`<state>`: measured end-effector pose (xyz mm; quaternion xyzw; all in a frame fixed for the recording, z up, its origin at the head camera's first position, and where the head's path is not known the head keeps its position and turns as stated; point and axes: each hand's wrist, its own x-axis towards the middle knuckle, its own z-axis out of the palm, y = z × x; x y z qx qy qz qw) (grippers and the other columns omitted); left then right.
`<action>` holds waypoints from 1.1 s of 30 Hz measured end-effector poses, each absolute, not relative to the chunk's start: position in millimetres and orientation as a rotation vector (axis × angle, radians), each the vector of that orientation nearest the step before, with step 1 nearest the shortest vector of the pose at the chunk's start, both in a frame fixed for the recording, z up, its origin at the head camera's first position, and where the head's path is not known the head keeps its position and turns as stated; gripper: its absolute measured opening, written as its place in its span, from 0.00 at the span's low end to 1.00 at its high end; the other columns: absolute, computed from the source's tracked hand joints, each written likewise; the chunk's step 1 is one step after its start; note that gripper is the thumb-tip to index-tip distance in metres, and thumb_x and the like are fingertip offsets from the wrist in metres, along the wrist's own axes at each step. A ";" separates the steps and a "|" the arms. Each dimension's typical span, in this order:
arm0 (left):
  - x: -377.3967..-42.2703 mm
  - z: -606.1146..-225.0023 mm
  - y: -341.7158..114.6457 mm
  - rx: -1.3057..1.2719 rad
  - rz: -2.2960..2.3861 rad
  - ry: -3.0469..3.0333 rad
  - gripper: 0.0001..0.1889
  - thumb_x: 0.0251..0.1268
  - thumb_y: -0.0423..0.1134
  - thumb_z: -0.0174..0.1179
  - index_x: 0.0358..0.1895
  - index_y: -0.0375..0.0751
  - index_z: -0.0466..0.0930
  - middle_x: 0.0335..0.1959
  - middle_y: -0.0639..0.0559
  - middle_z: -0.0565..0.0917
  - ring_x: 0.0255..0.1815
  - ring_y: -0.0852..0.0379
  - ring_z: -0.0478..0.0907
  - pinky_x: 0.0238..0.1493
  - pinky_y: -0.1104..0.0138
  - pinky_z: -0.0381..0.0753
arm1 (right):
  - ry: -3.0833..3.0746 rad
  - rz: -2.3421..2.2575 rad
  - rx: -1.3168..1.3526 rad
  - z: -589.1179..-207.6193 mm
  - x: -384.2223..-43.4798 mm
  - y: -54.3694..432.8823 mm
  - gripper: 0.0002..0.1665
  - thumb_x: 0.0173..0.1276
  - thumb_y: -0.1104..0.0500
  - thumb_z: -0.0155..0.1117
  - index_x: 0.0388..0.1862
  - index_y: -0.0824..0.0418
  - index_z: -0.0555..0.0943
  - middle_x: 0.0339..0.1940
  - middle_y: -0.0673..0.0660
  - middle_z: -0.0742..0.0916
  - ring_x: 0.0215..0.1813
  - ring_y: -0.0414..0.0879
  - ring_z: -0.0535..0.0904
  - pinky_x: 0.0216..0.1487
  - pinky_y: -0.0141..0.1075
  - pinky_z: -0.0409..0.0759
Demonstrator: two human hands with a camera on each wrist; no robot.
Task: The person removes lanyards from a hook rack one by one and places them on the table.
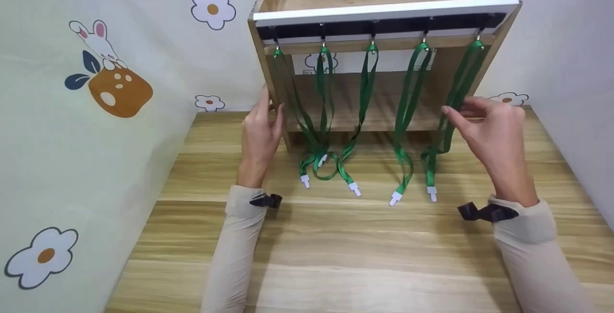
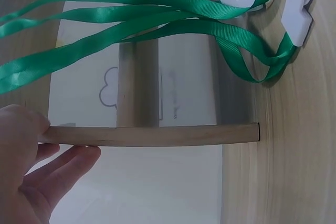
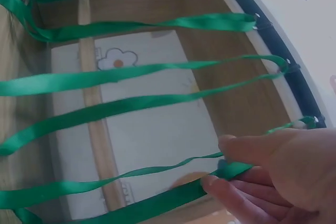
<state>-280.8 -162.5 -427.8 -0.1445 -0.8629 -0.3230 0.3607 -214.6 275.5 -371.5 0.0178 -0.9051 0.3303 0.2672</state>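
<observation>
Sleeves (image 1: 235, 255) lowest in frame; centre-right, one green lanyard (image 1: 461, 83) is pinched by the right hand (image 1: 496, 126).
At upper centre, the rack (image 1: 386, 9) is gripped by the left hand (image 1: 260, 133); lanyard best kept untwisted.

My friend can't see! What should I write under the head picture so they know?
A person's left hand grips the side of a wooden shelf, and the right hand holds the rightmost of five green lanyards hanging from hooks. White clips end the lanyards.
</observation>
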 end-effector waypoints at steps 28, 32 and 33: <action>-283.1 -428.6 -164.4 -0.407 -0.877 -2.201 0.33 0.84 0.42 0.60 0.85 0.38 0.63 0.66 0.38 0.87 0.60 0.45 0.90 0.61 0.57 0.92 | -2.405 0.853 0.103 -337.2 -187.1 325.4 0.14 0.77 0.58 0.71 0.55 0.62 0.93 0.41 0.65 0.95 0.29 0.09 0.74 0.35 0.07 0.71; -284.1 -428.5 -165.0 -0.418 -0.876 -2.192 0.33 0.84 0.41 0.60 0.85 0.39 0.63 0.66 0.39 0.87 0.60 0.46 0.90 0.61 0.57 0.92 | -2.460 0.893 0.082 -333.6 -183.0 332.4 0.13 0.76 0.58 0.72 0.54 0.60 0.93 0.32 0.33 0.90 0.25 0.17 0.76 0.31 0.10 0.74; -284.5 -428.3 -165.1 -0.421 -0.881 -2.188 0.33 0.84 0.41 0.60 0.85 0.40 0.63 0.66 0.39 0.87 0.60 0.46 0.90 0.61 0.57 0.92 | -2.462 0.908 0.068 -332.7 -182.3 334.8 0.13 0.76 0.58 0.72 0.54 0.60 0.93 0.30 0.25 0.86 0.25 0.18 0.77 0.31 0.11 0.75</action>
